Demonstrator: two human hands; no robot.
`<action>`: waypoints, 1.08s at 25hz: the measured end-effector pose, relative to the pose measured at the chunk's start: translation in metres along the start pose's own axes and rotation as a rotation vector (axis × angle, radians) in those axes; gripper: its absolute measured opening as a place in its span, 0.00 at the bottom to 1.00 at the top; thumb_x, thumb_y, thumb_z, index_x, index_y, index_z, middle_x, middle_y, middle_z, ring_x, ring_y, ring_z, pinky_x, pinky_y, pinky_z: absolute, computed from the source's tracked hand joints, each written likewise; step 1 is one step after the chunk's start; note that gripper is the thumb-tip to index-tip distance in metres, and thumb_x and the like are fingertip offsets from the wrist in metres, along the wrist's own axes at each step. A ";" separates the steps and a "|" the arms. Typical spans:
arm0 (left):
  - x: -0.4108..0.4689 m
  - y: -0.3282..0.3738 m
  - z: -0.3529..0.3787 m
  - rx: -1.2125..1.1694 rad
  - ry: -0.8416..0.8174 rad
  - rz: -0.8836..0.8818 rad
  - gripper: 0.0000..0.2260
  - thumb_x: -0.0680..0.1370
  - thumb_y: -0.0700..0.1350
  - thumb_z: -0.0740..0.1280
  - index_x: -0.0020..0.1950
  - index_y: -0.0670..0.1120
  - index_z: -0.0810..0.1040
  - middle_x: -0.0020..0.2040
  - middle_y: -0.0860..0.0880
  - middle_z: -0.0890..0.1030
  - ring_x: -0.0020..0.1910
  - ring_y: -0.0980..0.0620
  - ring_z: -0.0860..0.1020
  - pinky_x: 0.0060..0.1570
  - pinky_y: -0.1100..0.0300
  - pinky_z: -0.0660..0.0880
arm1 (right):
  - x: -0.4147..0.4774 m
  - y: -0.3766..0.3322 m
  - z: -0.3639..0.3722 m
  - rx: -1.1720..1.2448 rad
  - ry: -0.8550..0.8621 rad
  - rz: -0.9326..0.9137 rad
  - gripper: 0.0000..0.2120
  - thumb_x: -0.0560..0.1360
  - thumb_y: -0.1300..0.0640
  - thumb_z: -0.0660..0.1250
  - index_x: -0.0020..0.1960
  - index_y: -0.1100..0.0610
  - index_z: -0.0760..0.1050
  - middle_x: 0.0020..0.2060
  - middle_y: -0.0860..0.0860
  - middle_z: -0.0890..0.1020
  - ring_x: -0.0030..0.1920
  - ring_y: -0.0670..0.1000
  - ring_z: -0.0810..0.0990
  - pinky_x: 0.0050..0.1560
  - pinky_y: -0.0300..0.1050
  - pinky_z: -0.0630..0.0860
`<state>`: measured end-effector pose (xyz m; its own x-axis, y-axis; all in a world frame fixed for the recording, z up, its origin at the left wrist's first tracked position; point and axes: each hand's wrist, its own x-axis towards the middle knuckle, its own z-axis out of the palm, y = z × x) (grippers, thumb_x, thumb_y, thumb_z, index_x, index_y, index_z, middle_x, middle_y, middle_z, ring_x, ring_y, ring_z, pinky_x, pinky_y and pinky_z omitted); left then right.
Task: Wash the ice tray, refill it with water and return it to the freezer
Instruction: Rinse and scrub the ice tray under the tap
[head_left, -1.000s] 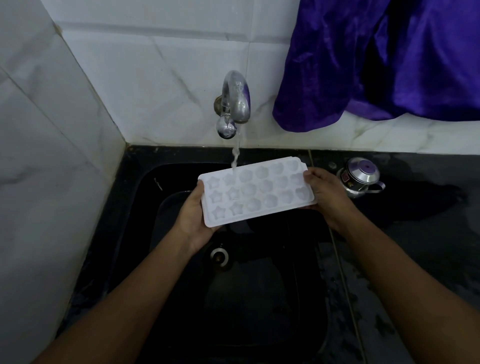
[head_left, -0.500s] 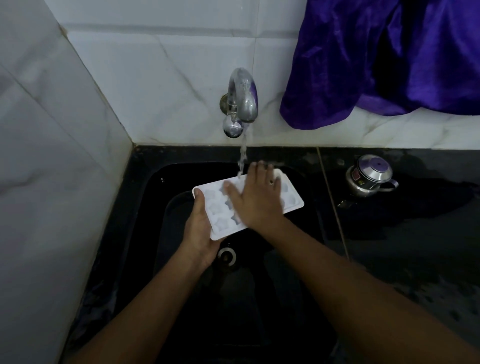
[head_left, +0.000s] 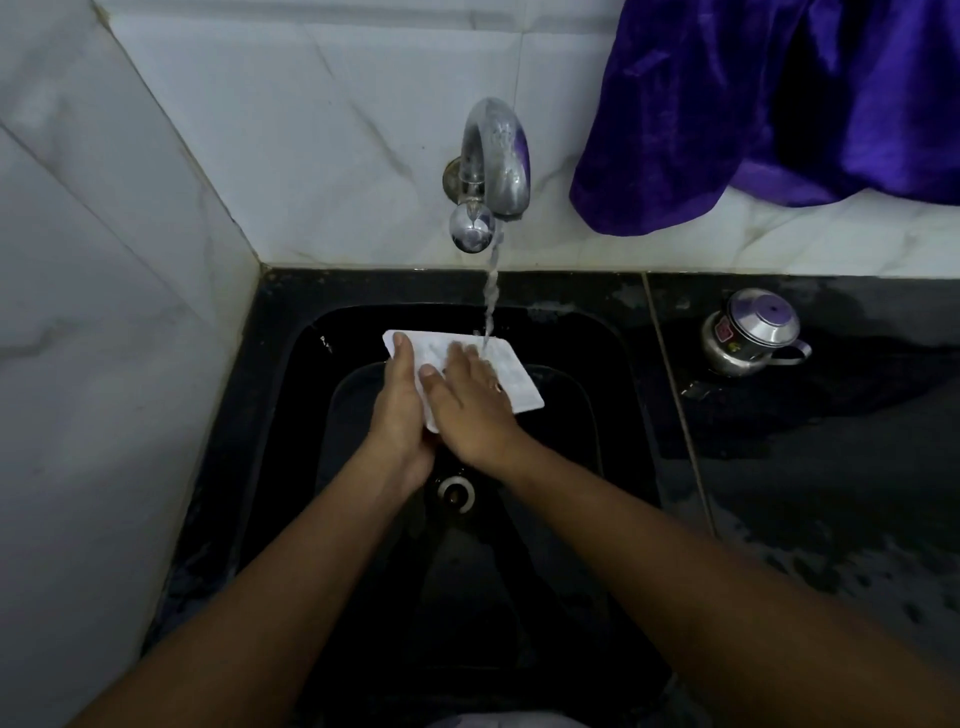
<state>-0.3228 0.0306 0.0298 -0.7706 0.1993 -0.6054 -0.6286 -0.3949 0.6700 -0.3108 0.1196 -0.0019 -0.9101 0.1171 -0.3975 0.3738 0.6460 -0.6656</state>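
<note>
Holding white plastic ice tray (head_left: 514, 379) over black sink (head_left: 623, 441), under water stream (head_left: 491, 291) from silver tap (head_left: 493, 156) at 12 o'clock. Gripping its 9 o'clock end with left hand (head_left: 400, 413), thumb on top, other fingers hidden below. Pressing right hand (head_left: 467, 410) flat on top, fingers straight, close together, hiding most of it.

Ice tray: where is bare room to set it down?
Wet black counter nearer than the steel mug is bare; so is the sink floor around the drain. Crowded under the tap: left hand, right hand, ice tray.
</note>
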 end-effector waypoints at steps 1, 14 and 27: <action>0.003 0.003 0.002 0.000 -0.013 -0.013 0.32 0.84 0.66 0.58 0.74 0.43 0.78 0.68 0.40 0.83 0.69 0.41 0.80 0.76 0.42 0.70 | -0.003 0.004 0.002 -0.029 -0.007 -0.043 0.42 0.79 0.29 0.43 0.85 0.52 0.44 0.84 0.55 0.46 0.84 0.57 0.44 0.81 0.58 0.42; 0.038 -0.017 0.006 -0.144 -0.263 -0.175 0.38 0.80 0.75 0.52 0.52 0.48 0.91 0.58 0.46 0.88 0.57 0.46 0.87 0.65 0.46 0.77 | -0.040 0.011 -0.053 -0.414 0.011 -0.431 0.35 0.85 0.37 0.42 0.85 0.54 0.44 0.84 0.50 0.44 0.83 0.49 0.38 0.82 0.55 0.37; 0.032 -0.021 0.038 -0.268 -0.448 -0.203 0.41 0.78 0.77 0.55 0.57 0.44 0.89 0.59 0.42 0.87 0.58 0.43 0.87 0.57 0.44 0.84 | -0.071 0.025 -0.083 -0.790 0.090 -0.583 0.38 0.84 0.35 0.43 0.84 0.60 0.49 0.84 0.58 0.49 0.84 0.55 0.43 0.82 0.57 0.42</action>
<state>-0.3385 0.0795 0.0132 -0.6428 0.6339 -0.4301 -0.7656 -0.5112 0.3906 -0.2511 0.1898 0.0618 -0.9365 -0.3436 -0.0698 -0.3345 0.9353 -0.1156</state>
